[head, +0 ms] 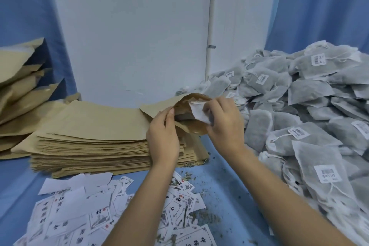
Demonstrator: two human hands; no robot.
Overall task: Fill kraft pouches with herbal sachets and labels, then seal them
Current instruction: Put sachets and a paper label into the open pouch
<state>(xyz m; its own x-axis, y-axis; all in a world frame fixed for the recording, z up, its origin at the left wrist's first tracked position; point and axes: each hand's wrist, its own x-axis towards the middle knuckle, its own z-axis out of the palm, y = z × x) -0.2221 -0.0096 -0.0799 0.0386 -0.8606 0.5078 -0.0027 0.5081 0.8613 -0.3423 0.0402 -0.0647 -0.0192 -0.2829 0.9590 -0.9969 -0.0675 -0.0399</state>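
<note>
Blue counter [225, 185] holds sachets [311, 90] right of the fingers [218, 104]. Left hand [162, 138] pinches a kraft pouch [158, 107]; right hand [225, 124] grips a label [198, 115].

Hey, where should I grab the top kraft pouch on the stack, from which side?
Probably pinch the top pouch by its near edge, from the front: it lies flat on the stack, so only edges offer a grip, and that one faces you, clear of the left hand.
</note>
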